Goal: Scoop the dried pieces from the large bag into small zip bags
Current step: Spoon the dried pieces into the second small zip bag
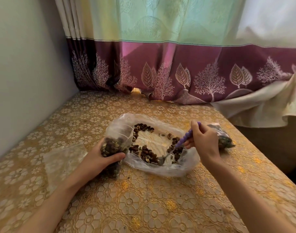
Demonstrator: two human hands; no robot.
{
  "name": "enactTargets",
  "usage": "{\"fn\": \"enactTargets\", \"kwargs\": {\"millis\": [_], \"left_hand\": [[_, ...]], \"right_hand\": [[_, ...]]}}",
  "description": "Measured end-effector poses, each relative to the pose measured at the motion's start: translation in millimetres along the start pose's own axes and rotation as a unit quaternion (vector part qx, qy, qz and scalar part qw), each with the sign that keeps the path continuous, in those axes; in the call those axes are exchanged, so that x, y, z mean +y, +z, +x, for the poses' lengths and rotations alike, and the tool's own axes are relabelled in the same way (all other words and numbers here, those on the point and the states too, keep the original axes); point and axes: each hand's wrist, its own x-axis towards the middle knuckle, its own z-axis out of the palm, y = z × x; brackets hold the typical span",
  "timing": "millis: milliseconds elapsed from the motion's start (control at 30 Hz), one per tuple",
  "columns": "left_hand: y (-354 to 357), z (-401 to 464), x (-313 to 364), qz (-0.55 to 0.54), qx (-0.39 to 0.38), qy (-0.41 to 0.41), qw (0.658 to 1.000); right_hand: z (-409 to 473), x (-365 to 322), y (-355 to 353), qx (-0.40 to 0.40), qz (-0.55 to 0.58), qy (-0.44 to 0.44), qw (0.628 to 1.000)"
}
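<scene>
A large clear plastic bag lies open on the table, with dark brown dried pieces spread around its inside. My left hand grips a small zip bag that is mostly full of dried pieces, held upright at the large bag's left edge with its mouth open. My right hand holds a spoon with a purple beaded handle. The spoon's metal bowl dips among the pieces at the near side of the large bag.
A filled zip bag lies behind my right hand. Empty clear bags lie flat to the left. The table has a yellow floral cover. A wall stands at the left, a purple-bordered curtain hangs at the back, and the table's edge drops off at right.
</scene>
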Motion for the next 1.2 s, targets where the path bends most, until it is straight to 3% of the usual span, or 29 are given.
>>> {"fn": "enactTargets", "kwargs": {"millis": [467,867,1200], "left_hand": [[0.6,0.1,0.1,0.003,0.004,0.013,1.000],[-0.1,1.6,-3.2,0.007,0.004,0.020,1.000],[0.0,1.1,-2.4,0.003,0.006,0.021,1.000]], "right_hand": [[-6.0,7.9,9.7,-0.024,0.119,0.123,0.985],[8.6,-10.8,7.0,0.006,0.151,0.097,0.984],[20.1,-61.5,38.1,-0.023,0.209,0.030,0.977]]}}
